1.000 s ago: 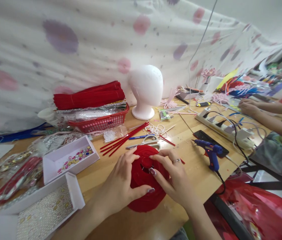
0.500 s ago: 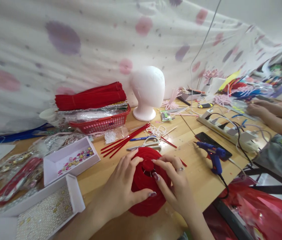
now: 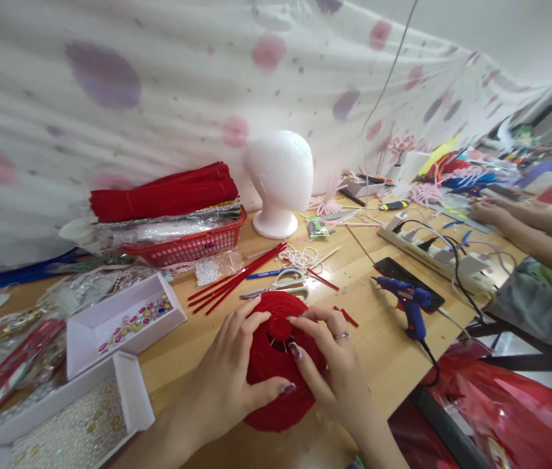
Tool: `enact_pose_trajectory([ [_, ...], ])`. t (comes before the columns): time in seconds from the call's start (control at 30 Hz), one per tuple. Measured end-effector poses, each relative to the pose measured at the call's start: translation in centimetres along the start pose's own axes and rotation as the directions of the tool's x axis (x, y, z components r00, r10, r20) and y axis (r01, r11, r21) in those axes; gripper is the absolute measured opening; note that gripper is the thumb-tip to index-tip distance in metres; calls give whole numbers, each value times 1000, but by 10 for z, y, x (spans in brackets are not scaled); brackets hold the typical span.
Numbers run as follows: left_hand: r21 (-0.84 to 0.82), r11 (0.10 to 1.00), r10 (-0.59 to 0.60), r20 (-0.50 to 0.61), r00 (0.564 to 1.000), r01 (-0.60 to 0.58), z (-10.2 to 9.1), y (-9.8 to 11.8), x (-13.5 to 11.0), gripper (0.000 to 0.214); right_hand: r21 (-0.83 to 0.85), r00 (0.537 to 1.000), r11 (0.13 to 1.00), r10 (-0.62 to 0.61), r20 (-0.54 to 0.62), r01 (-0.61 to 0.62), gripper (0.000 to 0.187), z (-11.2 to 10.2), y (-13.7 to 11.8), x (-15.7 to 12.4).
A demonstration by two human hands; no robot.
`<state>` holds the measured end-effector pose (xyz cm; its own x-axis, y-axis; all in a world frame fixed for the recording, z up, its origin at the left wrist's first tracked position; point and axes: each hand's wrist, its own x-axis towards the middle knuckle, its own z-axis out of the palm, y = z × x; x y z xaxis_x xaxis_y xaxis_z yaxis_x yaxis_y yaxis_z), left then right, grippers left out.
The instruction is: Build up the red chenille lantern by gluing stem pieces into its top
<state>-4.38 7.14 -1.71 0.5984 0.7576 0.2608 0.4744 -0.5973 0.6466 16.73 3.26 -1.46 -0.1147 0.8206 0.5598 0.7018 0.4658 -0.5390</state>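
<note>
A round red chenille piece with a small raised hub lies on the wooden table in front of me. My left hand clasps its left side, thumb across the front rim and fingers curled over the top. My right hand, with a ring on one finger, grips the right side, its fingertips pinched at the hub. Scissors and loose red pipe cleaners lie just beyond the piece.
Nearby stand a red basket of red stems, a white foam head, two white boxes of gems and pearls. At right lie a blue glue gun, a phone, a power strip and another person's arms.
The view shifted slightly; both hands stay on the red piece, fingers working a little at its hub. The other person's hands shifted at far right.
</note>
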Motion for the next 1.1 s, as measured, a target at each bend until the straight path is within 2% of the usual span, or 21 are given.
enact_pose_trajectory([
  [0.37, 33, 999, -17, 20, 1000, 16, -1, 1, 2, 65, -20, 997, 998, 63, -55, -64, 31, 6, -11, -1],
  [0.63, 36, 999, 38, -30, 999, -37, 1, -3, 0, 64, -49, 999, 998, 37, -15, -37, 29, -1, -10, -2],
  [0.83, 40, 998, 60, -54, 997, -58, 2, -5, -1, 64, -38, 998, 998, -50, 23, 51, 30, -13, -8, -9],
  [0.93, 69, 996, 59, -148, 987, -49, 5, -4, -4, 62, 13, 996, 995, -94, 1, 94, 28, -17, -3, -16],
  [1.03, 140, 986, 129, -300, 945, -90, 8, 1, -8, 58, 53, 989, 991, -114, -97, 120, 24, -23, 6, -23],
  [1.1, 222, 969, 183, -330, 926, -112, 8, 8, -10, 55, 38, 980, 994, -93, -176, 101, 18, -29, 13, -29],
])
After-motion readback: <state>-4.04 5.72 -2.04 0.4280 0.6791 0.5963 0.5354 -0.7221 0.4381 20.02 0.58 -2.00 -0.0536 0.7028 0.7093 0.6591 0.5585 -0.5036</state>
